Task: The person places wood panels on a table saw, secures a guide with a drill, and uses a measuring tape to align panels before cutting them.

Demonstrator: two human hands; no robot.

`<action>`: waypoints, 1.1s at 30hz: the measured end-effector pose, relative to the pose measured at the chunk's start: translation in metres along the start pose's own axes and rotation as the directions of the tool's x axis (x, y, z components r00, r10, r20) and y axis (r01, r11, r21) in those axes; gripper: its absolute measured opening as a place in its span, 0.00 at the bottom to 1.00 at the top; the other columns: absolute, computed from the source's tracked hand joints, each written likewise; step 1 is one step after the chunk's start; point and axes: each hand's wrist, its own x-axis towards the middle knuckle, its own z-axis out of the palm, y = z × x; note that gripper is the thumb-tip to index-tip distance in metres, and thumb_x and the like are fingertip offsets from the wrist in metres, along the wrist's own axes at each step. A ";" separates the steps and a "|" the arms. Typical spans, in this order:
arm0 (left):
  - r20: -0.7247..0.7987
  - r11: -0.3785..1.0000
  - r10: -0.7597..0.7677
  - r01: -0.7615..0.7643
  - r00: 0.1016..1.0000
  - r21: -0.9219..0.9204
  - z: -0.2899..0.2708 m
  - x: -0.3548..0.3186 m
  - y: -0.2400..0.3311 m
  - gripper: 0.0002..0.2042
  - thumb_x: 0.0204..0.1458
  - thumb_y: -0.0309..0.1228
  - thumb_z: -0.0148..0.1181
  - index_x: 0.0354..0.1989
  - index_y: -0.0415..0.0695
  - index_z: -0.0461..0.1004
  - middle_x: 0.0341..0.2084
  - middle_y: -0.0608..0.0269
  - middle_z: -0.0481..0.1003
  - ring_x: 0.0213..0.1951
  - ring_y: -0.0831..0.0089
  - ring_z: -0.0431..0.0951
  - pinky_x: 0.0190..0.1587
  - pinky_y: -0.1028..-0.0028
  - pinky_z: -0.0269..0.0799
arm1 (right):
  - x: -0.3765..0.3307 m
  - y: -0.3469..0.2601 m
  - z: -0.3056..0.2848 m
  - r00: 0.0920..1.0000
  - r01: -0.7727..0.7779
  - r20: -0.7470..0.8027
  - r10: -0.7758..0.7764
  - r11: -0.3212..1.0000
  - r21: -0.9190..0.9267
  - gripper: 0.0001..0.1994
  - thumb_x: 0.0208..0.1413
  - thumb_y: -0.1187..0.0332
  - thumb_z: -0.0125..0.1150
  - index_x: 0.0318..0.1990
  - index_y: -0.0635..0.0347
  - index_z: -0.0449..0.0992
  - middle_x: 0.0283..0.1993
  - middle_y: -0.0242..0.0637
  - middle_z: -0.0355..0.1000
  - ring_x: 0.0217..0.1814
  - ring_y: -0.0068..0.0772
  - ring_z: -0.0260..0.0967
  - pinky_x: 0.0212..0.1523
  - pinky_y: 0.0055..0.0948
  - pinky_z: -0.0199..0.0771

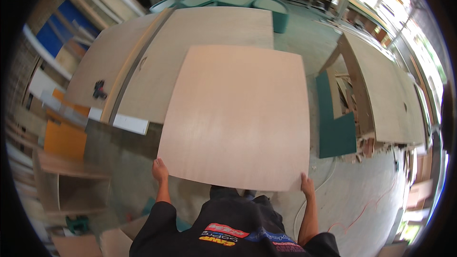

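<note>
A large, pale plywood sheet [238,119] spans the space in front of me, held by its near corners. My left hand [160,169] grips the near left corner, with the thumb on top. At the near right corner my right hand [307,183] is closed on the sheet's edge in the same way. The fingers beneath the board are hidden. Its far part overlaps a big wooden worktable [162,66] in my view; I cannot tell whether it touches the tabletop.
A dark power tool [99,89] lies on the table's left part, beside a long wooden strip [124,76]. Green rounded tubs [273,12] stand beyond. On the right is another wooden bench [392,95] with scraps under it and a green panel [335,135]. A red cord [366,205] crosses the floor.
</note>
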 end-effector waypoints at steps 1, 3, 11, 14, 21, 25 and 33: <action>0.006 0.999 -0.031 0.031 1.000 0.013 -0.006 -0.015 -0.014 0.25 0.64 0.51 0.45 0.47 0.40 0.76 0.42 0.44 0.79 0.44 0.42 0.78 0.46 0.51 0.73 | -0.017 -0.002 -0.014 0.994 -0.036 0.102 0.033 0.999 0.031 0.33 0.64 0.40 0.48 0.25 0.68 0.75 0.17 0.37 0.68 0.21 0.30 0.67 0.24 0.35 0.65; 0.027 0.997 -0.069 0.069 0.997 0.023 -0.011 -0.037 -0.033 0.25 0.62 0.52 0.48 0.47 0.40 0.77 0.42 0.45 0.80 0.44 0.43 0.78 0.46 0.52 0.73 | -0.038 0.036 -0.036 0.973 -0.171 0.174 0.150 0.979 0.110 0.31 0.63 0.40 0.51 0.23 0.63 0.74 0.16 0.31 0.64 0.19 0.25 0.60 0.22 0.31 0.60; -0.099 0.966 -0.241 0.229 0.965 -0.120 -0.046 -0.108 -0.046 0.24 0.60 0.50 0.53 0.45 0.39 0.79 0.35 0.49 0.81 0.37 0.53 0.81 0.39 0.59 0.74 | -0.051 0.065 -0.025 0.989 -0.131 0.122 0.087 0.898 0.421 0.35 0.62 0.35 0.50 0.38 0.67 0.78 0.22 0.31 0.67 0.22 0.25 0.63 0.24 0.27 0.64; 0.005 0.934 -0.276 0.269 0.961 -0.234 -0.044 -0.100 -0.073 0.22 0.61 0.48 0.52 0.44 0.38 0.79 0.35 0.48 0.80 0.37 0.53 0.81 0.40 0.60 0.74 | -0.052 0.058 -0.028 0.983 -0.161 0.131 0.130 0.952 0.260 0.40 0.64 0.37 0.47 0.53 0.78 0.74 0.46 0.52 0.77 0.46 0.41 0.74 0.49 0.36 0.73; -0.101 0.941 0.114 -0.140 0.988 -0.309 -0.046 -0.113 -0.096 0.13 0.62 0.34 0.51 0.49 0.41 0.75 0.39 0.44 0.78 0.43 0.45 0.78 0.42 0.55 0.73 | -0.060 0.034 -0.030 0.990 -0.129 0.082 0.119 0.982 0.139 0.44 0.63 0.33 0.44 0.55 0.78 0.73 0.47 0.55 0.77 0.48 0.45 0.75 0.48 0.37 0.73; 0.044 0.958 0.217 -0.204 0.975 -0.203 -0.072 -0.115 -0.072 0.06 0.58 0.26 0.54 0.43 0.42 0.72 0.35 0.47 0.78 0.40 0.43 0.76 0.39 0.51 0.70 | -0.044 0.055 -0.045 0.984 -0.166 0.091 0.154 0.976 0.141 0.46 0.61 0.30 0.43 0.55 0.77 0.73 0.43 0.52 0.77 0.44 0.39 0.75 0.44 0.33 0.74; 0.320 0.914 0.346 -0.393 0.882 0.096 -0.060 -0.106 -0.113 0.07 0.55 0.32 0.58 0.31 0.43 0.78 0.33 0.52 0.80 0.37 0.51 0.80 0.40 0.56 0.74 | -0.038 0.048 -0.039 0.973 -0.214 0.103 0.206 0.974 0.079 0.46 0.61 0.29 0.42 0.53 0.75 0.73 0.32 0.39 0.75 0.27 0.29 0.69 0.26 0.28 0.67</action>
